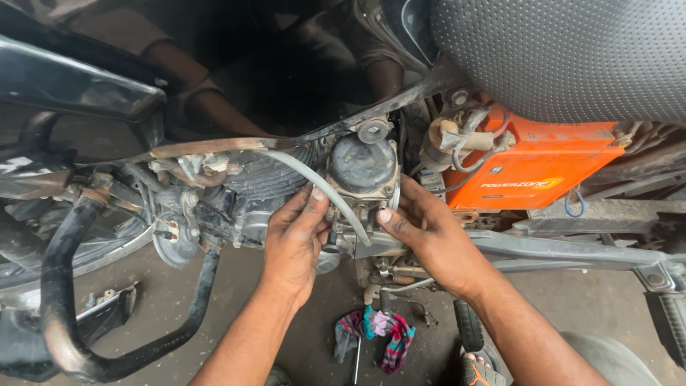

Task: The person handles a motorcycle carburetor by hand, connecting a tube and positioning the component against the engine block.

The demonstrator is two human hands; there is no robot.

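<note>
Two bare hands, our left hand (291, 239) and right hand (429, 236), clamp opposite sides of the grimy grey metal carburettor (362, 187) mounted beside the engine; we judge it rigid, heavy, oily-slick, best gripped by its body.

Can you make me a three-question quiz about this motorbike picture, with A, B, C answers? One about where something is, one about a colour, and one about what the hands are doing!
1. Where does the striped rag lie?
A. On the seat
B. On the ground under the engine
C. On the orange box

2. What colour is the battery box under the seat?
A. Orange
B. Green
C. White

3. What are the two hands doing?
A. Resting on the seat
B. Holding the rag
C. Gripping the carburettor from both sides

Answers:
1 B, the rag lies on the ground below the hands.
2 A, the box is bright orange.
3 C, the left hand and right hand both press on the carburettor, beside the grey hose.
</note>
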